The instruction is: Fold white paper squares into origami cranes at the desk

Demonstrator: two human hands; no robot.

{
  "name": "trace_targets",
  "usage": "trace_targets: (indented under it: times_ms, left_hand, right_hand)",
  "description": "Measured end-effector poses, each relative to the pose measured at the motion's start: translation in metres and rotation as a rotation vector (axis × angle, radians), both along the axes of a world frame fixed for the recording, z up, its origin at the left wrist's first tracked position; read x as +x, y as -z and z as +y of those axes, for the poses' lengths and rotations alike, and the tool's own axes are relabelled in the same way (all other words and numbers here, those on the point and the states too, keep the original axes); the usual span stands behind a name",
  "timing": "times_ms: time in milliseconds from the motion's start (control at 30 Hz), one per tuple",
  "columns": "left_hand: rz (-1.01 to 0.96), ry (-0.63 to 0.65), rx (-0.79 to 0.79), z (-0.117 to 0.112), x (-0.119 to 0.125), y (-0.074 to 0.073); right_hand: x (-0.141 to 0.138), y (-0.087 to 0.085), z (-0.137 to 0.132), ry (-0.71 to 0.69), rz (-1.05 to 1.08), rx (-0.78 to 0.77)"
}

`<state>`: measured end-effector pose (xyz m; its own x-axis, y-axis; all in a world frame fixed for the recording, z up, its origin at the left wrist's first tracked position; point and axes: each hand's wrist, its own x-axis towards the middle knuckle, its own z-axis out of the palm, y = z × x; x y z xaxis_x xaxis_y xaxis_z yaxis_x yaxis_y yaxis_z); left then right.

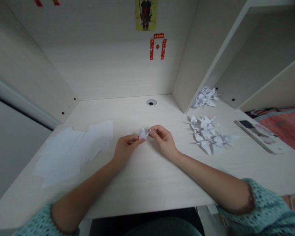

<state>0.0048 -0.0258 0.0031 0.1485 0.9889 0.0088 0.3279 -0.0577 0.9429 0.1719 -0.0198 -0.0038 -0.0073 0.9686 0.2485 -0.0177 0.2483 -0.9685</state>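
Observation:
Over the middle of the desk, a small white folded paper crane (143,133) is pinched between my two hands. My left hand (127,147) grips its left and lower side with thumb and fingers. The fingertips of my right hand (164,139) close on its right-hand point. Parts of the folded paper are hidden behind the fingers. To the right on the desk lies a group of finished white paper cranes (207,132). Loose white paper sheets (64,152) overlap one another left of my left hand.
A second heap of paper cranes (206,96) sits beside the upright shelf panel (199,55). At the right lies a phone (260,136) near a red cloth (285,127). A round cable hole (151,102) is set in the desk (137,190) near the back wall.

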Motion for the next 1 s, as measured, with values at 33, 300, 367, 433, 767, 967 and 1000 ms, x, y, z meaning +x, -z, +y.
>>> trace_targets:
  times_ms: [33,300,367,433,767,967,1000]
  left_hand:
    - [-0.020,-0.008,-0.006,0.0003,-0.0003,0.0004]
    - [-0.091,-0.040,-0.025,-0.0005,0.0004,-0.0033]
    - [-0.095,-0.035,-0.030,-0.0017,0.0009,-0.0048]
    - [-0.080,-0.035,-0.032,-0.0031,0.0014,-0.0058]
    - [-0.059,-0.031,-0.024,-0.0015,0.0006,-0.0019]
    - [-0.149,-0.036,-0.048,-0.0006,0.0021,-0.0030]
    - [-0.160,-0.040,-0.049,-0.0009,0.0027,-0.0037]
  right_hand:
    - [-0.0002,0.0001,-0.0001,0.002,0.015,-0.002]
    - [-0.0014,-0.0005,-0.0016,-0.004,0.075,-0.035]
    - [-0.0015,-0.0016,-0.0022,-0.007,0.076,-0.035]
    - [-0.0016,-0.0030,-0.0027,-0.001,0.066,-0.043]
    - [-0.0016,-0.0011,-0.0020,0.019,-0.015,-0.081]
    - [-0.0028,0.0004,-0.0020,0.041,0.014,-0.086]
    - [-0.0030,0.0010,-0.0021,0.047,0.013,-0.076]
